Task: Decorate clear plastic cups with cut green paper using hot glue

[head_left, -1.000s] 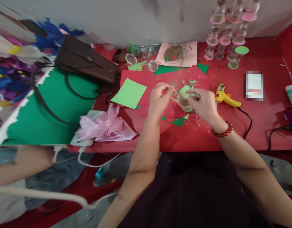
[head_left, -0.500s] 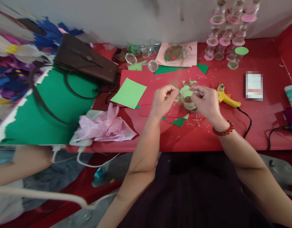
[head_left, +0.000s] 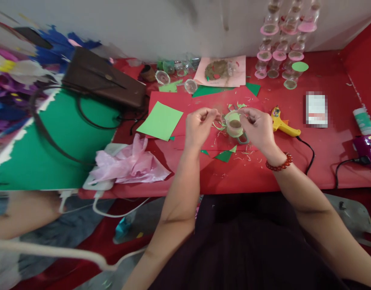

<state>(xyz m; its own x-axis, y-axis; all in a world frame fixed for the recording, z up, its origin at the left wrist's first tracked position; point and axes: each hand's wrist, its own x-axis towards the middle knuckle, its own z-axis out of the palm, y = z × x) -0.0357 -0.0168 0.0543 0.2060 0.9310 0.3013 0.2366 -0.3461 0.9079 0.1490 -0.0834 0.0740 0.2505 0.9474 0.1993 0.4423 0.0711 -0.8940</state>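
Observation:
My left hand is closed in a pinch just left of a small clear plastic cup. What its fingertips hold, if anything, is too small to make out. My right hand, with a red bead bracelet on the wrist, pinches the cup at its right rim. Light green paper shows at the cup, and brown material is visible inside. Below it, the grey-green handle of scissors shows among green paper scraps and pale shreds on red paper.
A yellow glue gun lies right of my hands. Stacked plastic cups with pink discs stand behind. Leftward are a light green sheet, pink plastic bag, brown handbag and another person's arm.
The whole view has shifted slightly. My left hand has drawn a little away from the cup to the left, while my right hand stays at its rim.

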